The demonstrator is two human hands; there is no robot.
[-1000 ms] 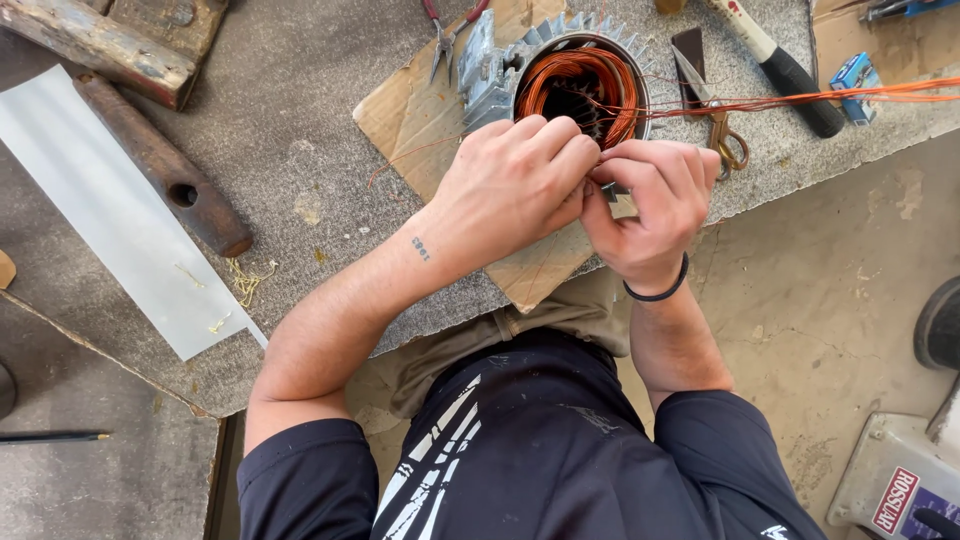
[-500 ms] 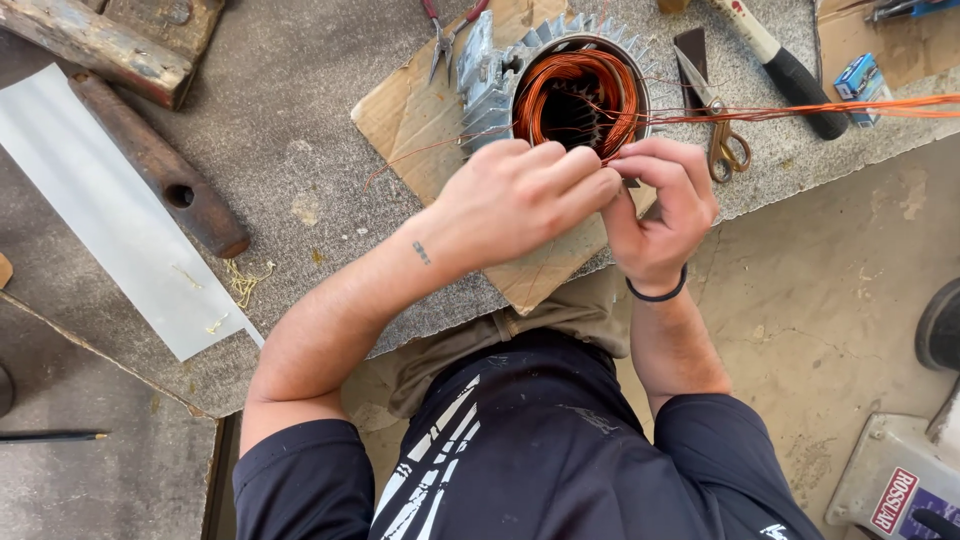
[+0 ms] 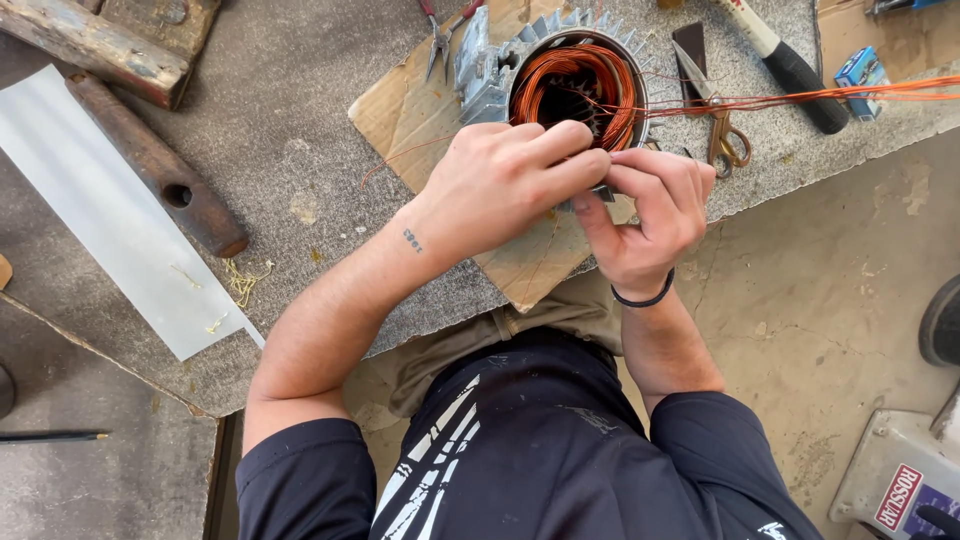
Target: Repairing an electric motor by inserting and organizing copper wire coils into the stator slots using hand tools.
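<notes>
- Fingers of the left hand are bent and pinched together at the near rim of the round metal motor part. They seem to pinch thin copper wire, but the wire between them is too small to see well.
- Fingers of the right hand are curled in too, and they touch the left fingertips right at that rim. I cannot tell just what they grip.
- Both hands press close together, just in front of the motor part.
- Inside the motor part sits a thick ring of orange copper wire.
- The motor part stands on a flat piece of cardboard, on the far side of the grey table.
- A bunch of long copper strands runs from the motor part away to the right.
- Scissors with brown handles lie just right of the motor part, under those strands.
- A tool with a black handle lies further right, and a small blue box is beside it.
- Pliers lie at the far edge of the cardboard, to the left of the motor part.
- A rusty bar with a hole and a white strip lie far off to the left.
- A black band goes round the right wrist.
</notes>
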